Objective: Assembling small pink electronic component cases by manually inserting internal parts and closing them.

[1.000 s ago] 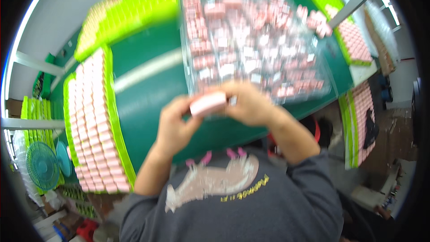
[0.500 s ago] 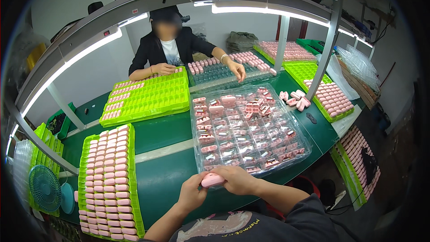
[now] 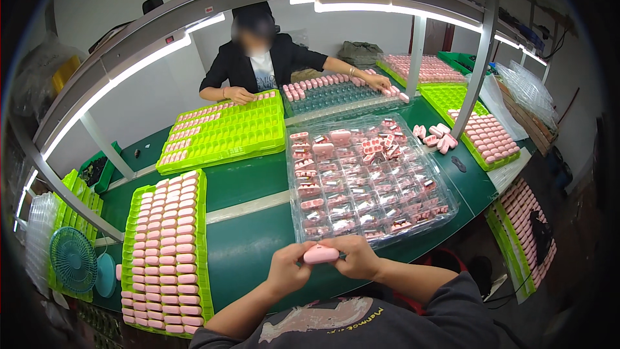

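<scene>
Between my two hands, close to my body, is a pink oblong plastic casing (image 3: 321,255) with rounded ends. My left hand (image 3: 289,269) grips its left end, and my right hand (image 3: 357,258) has fingers closed round the right end. Just beyond my hands lies a clear plastic tray (image 3: 294,223) divided into compartments. Small pink parts with shiny metal-looking pieces fill these compartments. Several parts are heaped on top toward its far side, where larger pink casings (image 3: 323,149) also sit.
On the left, a lime-green tray (image 3: 203,239) holds rows of pink casings; another green tray (image 3: 258,126) stands beyond it. A co-worker's hand (image 3: 378,82) touches casings at the back. Loose casings (image 3: 440,138) lie right, by a metal post (image 3: 473,84). A teal fan (image 3: 73,258) stands far left.
The casing in my hands has turned closer to level. Across the table, the co-worker's outstretched hand has moved back and right onto the pink casings. The whole view has shifted slightly.
</scene>
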Demonstrator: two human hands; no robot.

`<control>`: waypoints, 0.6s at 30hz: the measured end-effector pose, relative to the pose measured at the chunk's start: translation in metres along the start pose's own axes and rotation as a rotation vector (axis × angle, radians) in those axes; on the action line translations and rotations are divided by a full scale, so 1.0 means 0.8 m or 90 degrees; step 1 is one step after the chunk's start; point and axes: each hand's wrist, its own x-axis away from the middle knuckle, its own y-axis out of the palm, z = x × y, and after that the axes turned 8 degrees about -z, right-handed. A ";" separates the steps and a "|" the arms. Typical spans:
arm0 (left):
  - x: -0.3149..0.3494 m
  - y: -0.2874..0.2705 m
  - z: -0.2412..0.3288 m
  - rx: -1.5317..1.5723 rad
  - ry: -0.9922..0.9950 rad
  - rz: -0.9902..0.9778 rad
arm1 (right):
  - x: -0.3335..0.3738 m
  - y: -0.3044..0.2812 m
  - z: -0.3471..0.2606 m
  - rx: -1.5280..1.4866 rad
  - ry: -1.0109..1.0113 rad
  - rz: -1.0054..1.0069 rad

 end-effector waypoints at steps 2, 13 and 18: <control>0.002 -0.009 -0.018 0.107 -0.032 0.005 | -0.021 -0.005 -0.013 -0.079 0.036 -0.035; 0.016 -0.052 -0.016 0.194 -0.046 0.041 | -0.066 0.007 -0.010 -0.638 0.265 -0.247; 0.016 -0.053 -0.019 0.334 -0.107 0.069 | -0.072 0.013 0.000 -0.588 0.216 -0.165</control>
